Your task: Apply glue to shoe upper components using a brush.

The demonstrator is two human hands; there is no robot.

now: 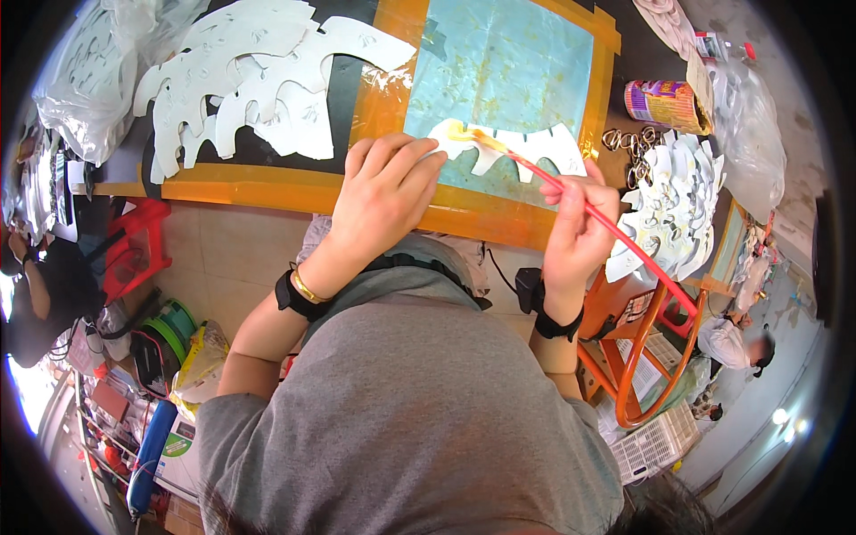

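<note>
A white cut-out piece (557,147) with curved notches along its edges lies on the light blue sheet (508,53) at the near side of the table. My left hand (390,183) is at the piece's left end, its bent fingers holding that end down. In my right hand (578,223) is a thin red-handled brush (637,254), gripped between thumb and fingers. The brush's tip touches the piece, where a wet yellow smear of what looks like glue (465,134) spreads over the left part.
Overlapping white cut-out pieces (259,80) lie left of the sheet. More, with yellowish marks, are piled (673,205) at right, beside metal rings (635,143) and a colourful can (664,105). An orange chair (635,357) stands below right; another person (727,343) is at far right.
</note>
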